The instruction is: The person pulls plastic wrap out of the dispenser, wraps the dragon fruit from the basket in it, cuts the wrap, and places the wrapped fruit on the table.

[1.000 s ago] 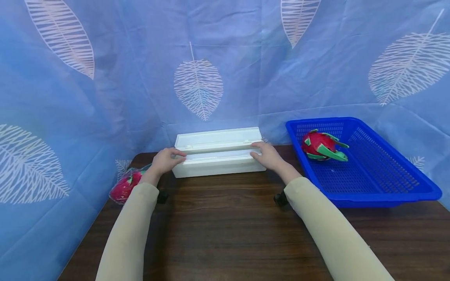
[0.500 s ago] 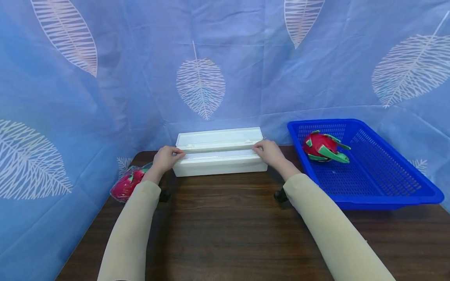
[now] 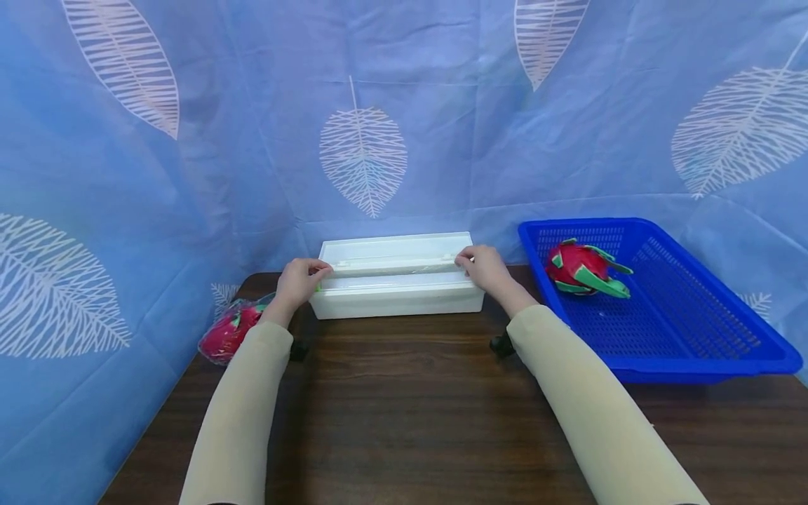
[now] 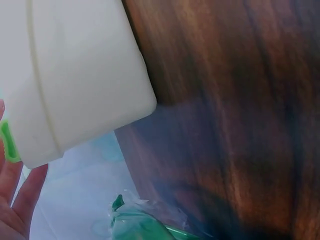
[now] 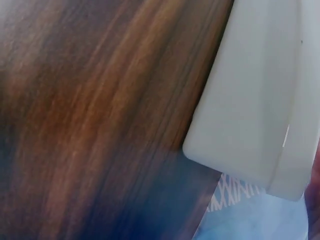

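A long white cling film dispenser point(image 3: 398, 301) stands at the back of the table, its lid point(image 3: 394, 247) tilted back. Between the hands a clear, faintly glossy strip of cling film point(image 3: 404, 268) shows just above the box. At its left end my left hand point(image 3: 297, 284) pinches the film with thumb and forefinger. My right hand point(image 3: 487, 268) pinches at the right end, fingertips together. In the left wrist view, a green tab point(image 4: 10, 142) sits at the box corner beside the fingers. The right wrist view shows mostly the box's end point(image 5: 240, 125).
To the right is a blue basket point(image 3: 707, 361) holding a red dragon fruit point(image 3: 577, 266) with green scales. A film-wrapped dragon fruit point(image 3: 227, 333) lies left, beside the left forearm. Leaf-patterned blue cloth point(image 3: 429, 154) hangs behind the dark wooden table point(image 3: 404, 407).
My right thumb and fingers, apart a second ago, have come together. Both hands have risen slightly from the box's front rim, lifting the film edge, and a bit of green now shows by the left hand.
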A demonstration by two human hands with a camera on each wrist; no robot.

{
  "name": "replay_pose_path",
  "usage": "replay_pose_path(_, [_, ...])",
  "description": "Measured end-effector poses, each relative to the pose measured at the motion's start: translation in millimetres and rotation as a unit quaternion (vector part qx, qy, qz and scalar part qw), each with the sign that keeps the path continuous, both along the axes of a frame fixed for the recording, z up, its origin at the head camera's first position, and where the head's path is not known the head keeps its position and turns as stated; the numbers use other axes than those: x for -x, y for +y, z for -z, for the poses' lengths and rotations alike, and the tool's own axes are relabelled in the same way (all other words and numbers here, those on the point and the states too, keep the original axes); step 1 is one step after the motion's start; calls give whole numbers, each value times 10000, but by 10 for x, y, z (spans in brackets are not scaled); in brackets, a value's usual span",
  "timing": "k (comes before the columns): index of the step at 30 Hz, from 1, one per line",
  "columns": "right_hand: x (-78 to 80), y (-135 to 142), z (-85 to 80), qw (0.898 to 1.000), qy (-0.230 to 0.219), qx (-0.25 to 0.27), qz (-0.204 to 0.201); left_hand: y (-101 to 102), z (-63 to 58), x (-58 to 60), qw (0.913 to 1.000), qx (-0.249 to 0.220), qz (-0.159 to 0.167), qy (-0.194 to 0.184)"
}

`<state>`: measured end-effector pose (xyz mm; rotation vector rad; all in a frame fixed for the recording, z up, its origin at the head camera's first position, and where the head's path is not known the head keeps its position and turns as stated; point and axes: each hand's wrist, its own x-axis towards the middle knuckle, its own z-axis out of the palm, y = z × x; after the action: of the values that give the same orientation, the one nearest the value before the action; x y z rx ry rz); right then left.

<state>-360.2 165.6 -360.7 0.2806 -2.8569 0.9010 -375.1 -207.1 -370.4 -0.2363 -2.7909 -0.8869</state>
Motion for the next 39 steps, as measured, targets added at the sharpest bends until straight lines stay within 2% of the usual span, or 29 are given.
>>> replay_pose_path(3, [16, 1, -17, 9991, -8, 427, -25, 10, -31, 23, 9998, -171, 21, 95])
replay_pose_path(9, [40, -6, -106, 9962, 7, 866, -47, 17, -128, 38, 9989, -398, 24, 261])
replay_pose_path(13, [38, -13, -173, 9954, 64, 952, -56, 23, -177, 27, 9960, -887, 83, -22])
replay_pose_path(16, [31, -21, -223, 9953, 84, 965, -86, 29, -207, 21, 9889, -1444, 193, -294])
replay_pose_path(20, [18, -30, -304, 9956, 93, 906, -196, 26, -249, 30, 9813, -1870, 292, -344])
replay_pose_path(28, [14, -14, -438, 9978, 114, 537, -382, 6, -407, 22, 9855, -1634, 402, -228])
replay_pose_path(33, [15, -4, -529, 9980, 272, 550, -171, -4, -501, -5, 9870, -1513, 504, -178])
replay_pose_path(39, [10, -16, -676, 9964, 412, 735, 15, -27, -601, -8, 9885, -1403, 561, 89])
